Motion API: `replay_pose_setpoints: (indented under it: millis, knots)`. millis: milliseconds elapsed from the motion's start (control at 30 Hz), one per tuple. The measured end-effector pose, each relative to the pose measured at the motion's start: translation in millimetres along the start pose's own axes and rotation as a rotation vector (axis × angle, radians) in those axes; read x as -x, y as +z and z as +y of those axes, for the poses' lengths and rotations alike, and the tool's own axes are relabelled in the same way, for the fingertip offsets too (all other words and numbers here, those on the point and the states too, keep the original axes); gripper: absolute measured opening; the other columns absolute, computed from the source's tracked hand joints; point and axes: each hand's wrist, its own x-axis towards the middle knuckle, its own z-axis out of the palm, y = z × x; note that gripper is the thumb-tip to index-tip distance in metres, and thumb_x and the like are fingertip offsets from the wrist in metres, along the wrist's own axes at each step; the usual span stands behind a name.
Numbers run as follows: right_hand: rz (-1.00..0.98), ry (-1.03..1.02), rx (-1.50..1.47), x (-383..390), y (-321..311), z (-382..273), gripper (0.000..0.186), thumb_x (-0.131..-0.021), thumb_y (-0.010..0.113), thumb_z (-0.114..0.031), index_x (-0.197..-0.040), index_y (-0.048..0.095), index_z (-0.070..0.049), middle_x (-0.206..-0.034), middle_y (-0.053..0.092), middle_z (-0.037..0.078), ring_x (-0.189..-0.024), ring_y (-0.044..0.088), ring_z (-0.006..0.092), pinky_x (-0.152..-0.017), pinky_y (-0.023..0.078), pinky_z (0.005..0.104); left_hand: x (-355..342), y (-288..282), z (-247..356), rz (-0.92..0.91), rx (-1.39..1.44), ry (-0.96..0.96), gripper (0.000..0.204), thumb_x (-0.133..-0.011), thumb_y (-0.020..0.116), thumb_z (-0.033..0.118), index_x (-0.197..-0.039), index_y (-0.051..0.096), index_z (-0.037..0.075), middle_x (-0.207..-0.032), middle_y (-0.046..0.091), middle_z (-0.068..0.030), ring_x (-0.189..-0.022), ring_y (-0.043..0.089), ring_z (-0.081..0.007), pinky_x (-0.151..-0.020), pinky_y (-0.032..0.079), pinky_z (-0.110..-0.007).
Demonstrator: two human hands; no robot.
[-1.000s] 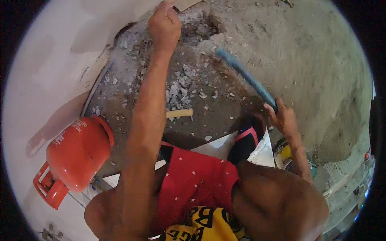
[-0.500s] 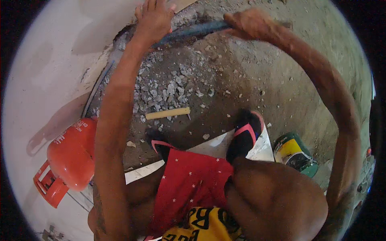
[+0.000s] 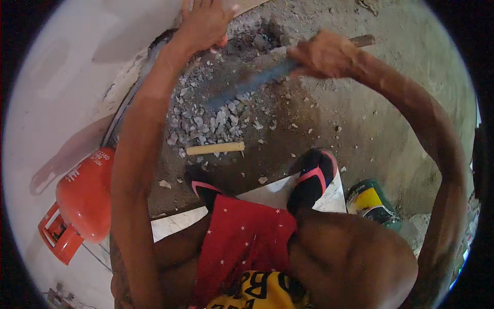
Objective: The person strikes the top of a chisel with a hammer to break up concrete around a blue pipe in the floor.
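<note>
My right hand (image 3: 327, 54) is wrapped round a long blue-grey bar (image 3: 254, 80), blurred by motion. Its left end hangs over the broken rubble (image 3: 218, 121), and a brownish end sticks out behind my fist. I cannot make out what kind of tool it is. At the top, by the white wall, my left hand (image 3: 205, 27) has its fingers stretched out and holds nothing I can see; a pale board edge (image 3: 252, 6) lies beside it. To the right of that hand is a rough hollow (image 3: 257, 38) in the ground.
A short yellowish stick (image 3: 215, 148) lies at the near edge of the rubble. On the left stands an orange-red gas cylinder (image 3: 85, 198) near the white wall (image 3: 62, 92). A green and yellow can (image 3: 373, 201) sits right of my sandalled feet, which rest by a white slab (image 3: 329, 198).
The bar has swung away from the hollow, its left end coming nearer to me over the rubble. My right hand has shifted slightly nearer; my left hand stays almost in place.
</note>
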Motion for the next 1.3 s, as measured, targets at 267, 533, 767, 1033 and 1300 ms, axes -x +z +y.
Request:
replay_pose_setpoints:
  millis: [267, 533, 767, 1033, 1300]
  knots:
    - [-0.023, 0.337, 0.127, -25, -21, 40, 0.048, -0.089, 0.061, -0.05, -0.094, 0.061, -0.002, -0.047, 0.051, 0.012, -0.038, 0.053, 0.0293, -0.037, 0.039, 0.044, -9, 5, -22, 0.152, -0.06, 0.102, 0.052, -0.102, 0.04, 0.03, -0.146, 0.034, 0.003, -0.147, 0.037, -0.0211, -0.139, 0.028, -0.0378, -0.112, 0.019, -0.055]
    - [-0.029, 0.119, -0.065, 2, -5, -38, 0.046, -0.091, 0.053, -0.055, -0.092, 0.055, -0.01, -0.071, 0.063, 0.011, -0.064, 0.066, 0.0339, -0.057, 0.054, 0.0451, 2, -13, -20, -0.093, 0.191, 0.011, 0.036, -0.098, 0.052, 0.028, -0.12, 0.051, 0.0, -0.103, 0.065, -0.0202, -0.098, 0.064, -0.0322, -0.08, 0.049, -0.045]
    - [-0.134, 0.296, -0.237, 37, -17, -76, 0.047, -0.092, 0.053, -0.055, -0.093, 0.054, -0.007, -0.068, 0.063, 0.014, -0.059, 0.064, 0.0369, -0.051, 0.051, 0.0463, 62, 42, 2, 0.356, 0.354, 0.02, 0.027, -0.093, 0.062, 0.029, -0.114, 0.064, 0.012, -0.102, 0.07, -0.0132, -0.094, 0.069, -0.0252, -0.08, 0.052, -0.036]
    - [0.004, 0.332, -0.351, 51, -13, -99, 0.041, -0.087, 0.066, -0.044, -0.085, 0.052, -0.006, -0.068, 0.058, 0.013, -0.059, 0.06, 0.0362, -0.05, 0.047, 0.0434, 74, 53, -2, 0.501, 0.858, -0.054, 0.028, -0.089, 0.069, 0.023, -0.115, 0.065, 0.012, -0.1, 0.073, -0.0037, -0.083, 0.069, -0.0121, -0.075, 0.053, -0.028]
    - [-0.027, 0.228, -0.283, 54, -36, -70, 0.04, -0.086, 0.068, -0.041, -0.087, 0.052, -0.005, -0.071, 0.057, 0.015, -0.06, 0.06, 0.0365, -0.052, 0.047, 0.0448, 75, 51, -25, 0.148, 0.971, -0.07, 0.03, -0.09, 0.069, 0.025, -0.114, 0.067, 0.008, -0.097, 0.071, -0.0021, -0.089, 0.064, -0.0088, -0.078, 0.051, -0.026]
